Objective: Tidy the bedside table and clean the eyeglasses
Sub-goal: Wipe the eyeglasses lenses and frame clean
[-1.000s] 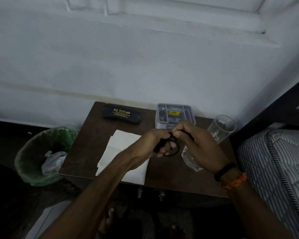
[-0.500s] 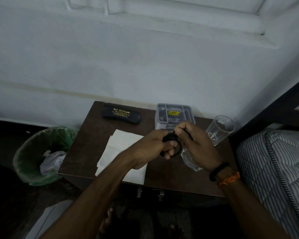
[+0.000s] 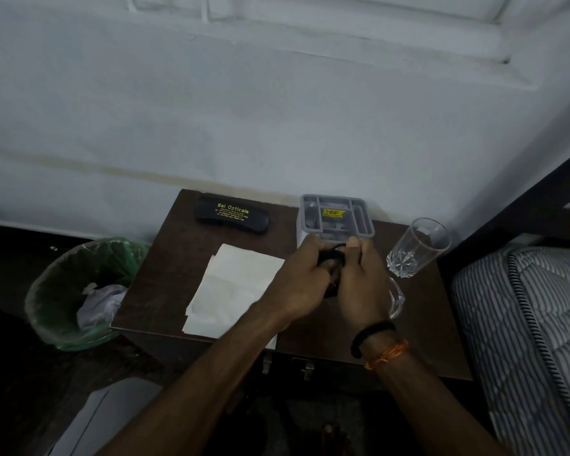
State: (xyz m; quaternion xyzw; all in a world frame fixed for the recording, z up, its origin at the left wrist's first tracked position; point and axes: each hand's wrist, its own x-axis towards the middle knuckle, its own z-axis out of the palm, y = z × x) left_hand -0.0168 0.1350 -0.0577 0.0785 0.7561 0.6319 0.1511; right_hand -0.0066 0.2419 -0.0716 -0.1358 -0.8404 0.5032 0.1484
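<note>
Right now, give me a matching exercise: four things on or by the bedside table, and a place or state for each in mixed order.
Things:
1. eyeglasses
2. glasses case
3. drinking glass
4. green bin

Places:
A. on the floor, left of the table
B. right end of the table, empty
C. between both hands
D. back left of the table, closed

Pairs: 1-C, 2-D, 3-B, 4-A

From my feed the room is dim, with a cool, flat light falling mostly on the wall point(image 3: 277, 110), which reads as the brightest area. The floor point(image 3: 10, 373) at lower left sinks to near black, and the space under the table point(image 3: 165, 258) is lost in shadow. The glass point(image 3: 415, 248) catches small highlights. The hands point(image 3: 336, 278) are slightly smeared and dark, detail between them unreadable. Straight lines bow toward the frame edges.
</note>
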